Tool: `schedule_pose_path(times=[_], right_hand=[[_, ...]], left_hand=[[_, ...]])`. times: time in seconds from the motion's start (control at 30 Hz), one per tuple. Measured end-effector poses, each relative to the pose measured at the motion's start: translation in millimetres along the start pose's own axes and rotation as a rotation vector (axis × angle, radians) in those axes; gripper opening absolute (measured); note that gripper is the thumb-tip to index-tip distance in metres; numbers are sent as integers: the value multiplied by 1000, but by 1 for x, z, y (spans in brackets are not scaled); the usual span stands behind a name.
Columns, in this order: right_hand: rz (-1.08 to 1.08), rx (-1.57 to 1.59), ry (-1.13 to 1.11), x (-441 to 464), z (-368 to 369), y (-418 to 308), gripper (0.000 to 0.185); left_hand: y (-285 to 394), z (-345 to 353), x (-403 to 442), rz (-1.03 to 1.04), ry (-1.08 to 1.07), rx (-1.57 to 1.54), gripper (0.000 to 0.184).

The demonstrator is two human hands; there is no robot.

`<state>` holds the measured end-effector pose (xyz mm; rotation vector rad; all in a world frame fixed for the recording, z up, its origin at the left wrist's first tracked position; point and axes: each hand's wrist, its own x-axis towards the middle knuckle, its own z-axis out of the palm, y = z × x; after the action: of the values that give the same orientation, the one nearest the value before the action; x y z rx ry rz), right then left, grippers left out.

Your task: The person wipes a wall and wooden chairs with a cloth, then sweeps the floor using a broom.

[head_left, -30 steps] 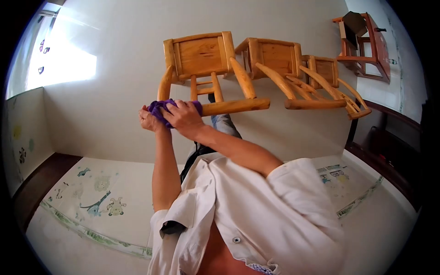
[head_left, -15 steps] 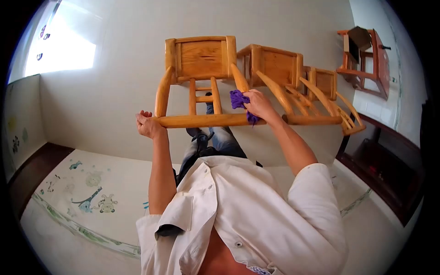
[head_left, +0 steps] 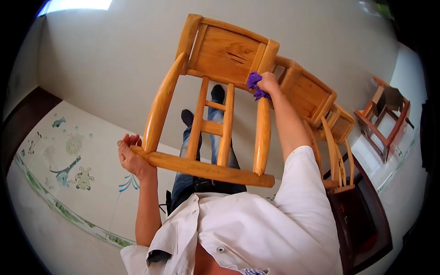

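Observation:
The nearest wooden chair (head_left: 231, 52) stands before me, its seat away from me and its backrest's top rail toward my body. My left hand (head_left: 133, 158) is at the left end of that rail, with fingers curled around it. A crumpled purple cloth (head_left: 257, 86) is in my right hand (head_left: 268, 84), which presses it on the right back post, close to the seat's corner. The cloth hides part of the post and some of my fingertips.
More wooden chairs (head_left: 314, 98) stand in a row at the right. Beyond them is a reddish wooden frame (head_left: 382, 117) with a dark item on it. Dark furniture (head_left: 360, 220) is at the lower right. My feet (head_left: 217, 94) are on the floor behind the chair's back.
My right hand has moved with the cloth from the top rail's left end to the right post, then up it toward the seat. The chair now looks larger and tilted as the view has turned.

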<state>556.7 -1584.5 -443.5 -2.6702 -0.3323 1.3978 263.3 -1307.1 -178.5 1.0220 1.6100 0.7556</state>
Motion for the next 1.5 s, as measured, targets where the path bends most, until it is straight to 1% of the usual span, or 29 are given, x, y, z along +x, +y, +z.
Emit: schedule_pose_path(times=[0.07,0.1,0.13,0.2,0.27,0.3,0.33,0.37,0.4,0.47,0.53,0.57,0.6,0.67,0.73,0.77,0.8,0.87,0.93,0.97,1.07,1.17,1.27,1.3,1.4,1.5], right_hand=[[111,213,57,20,2,7,29],[69,473,89,25,8,15,24],[172,787,-23,26,10,26,24],[281,1165,-91,11,11,34,25],[360,1079,65,16,37,59,23],[304,910,12,9,34,54,21],[89,515,28,2,27,50,23],[-118,117,47,-26,-4,12,25],[-316,-286,66,-45,-20,-17,27],[-598,-82,161,-42,3,-42,31],[-605,210,216,-18,47,-66,34],[-613,137,131,-22,60,-85,34],[-303,245,-151,-34,69,-91,35],[-156,411,-359,-50,57,-87,35],[-362,323,-172,-76,61,-79,29],[-497,236,-52,-93,62,-77,29],[-478,252,-6,-112,61,-82,30],[-445,244,-103,-154,38,-95,30],[-521,261,-118,-193,27,-103,28],[-635,258,12,-204,37,-95,26],[-646,222,9,-260,19,-110,22],[-688,161,-83,-311,-5,-128,19],[-754,39,-178,-328,-21,-135,30],[-726,30,-261,-329,-30,-141,29],[-871,305,-14,-333,-48,-173,27],[-1079,250,46,-297,-9,-192,25]], left_hand=[[3,4,-4,6,19,19,33],[4,4,-6,4,18,9,33],[5,5,-4,6,17,-3,32],[6,4,-6,-11,8,-24,32],[1,2,-4,-1,-7,-42,30],[0,0,-2,9,-13,-50,29],[1,-2,-1,14,-11,-57,29],[1,-2,-1,16,-14,-65,28],[1,-1,-1,17,-19,-75,27],[1,0,0,20,-18,-91,26],[-4,-3,3,44,-2,-86,27],[-3,-2,2,52,4,-93,27],[-4,-3,2,74,2,-85,27],[-4,-5,2,108,-27,-72,27],[-4,1,3,89,-26,-112,27],[-2,1,1,72,-20,-115,26],[2,-1,0,65,-16,-119,26],[-3,-2,3,85,-12,-128,26],[-3,-1,3,89,-8,-158,26],[-2,-1,2,88,-9,-153,26],[-1,-2,2,86,-16,-138,27],[-4,-3,5,93,-19,-151,27],[-5,-2,4,103,-13,-175,27],[-6,-2,5,106,-20,-176,27],[-4,-2,6,101,-24,-178,26],[-3,-3,5,97,-16,-124,26]])
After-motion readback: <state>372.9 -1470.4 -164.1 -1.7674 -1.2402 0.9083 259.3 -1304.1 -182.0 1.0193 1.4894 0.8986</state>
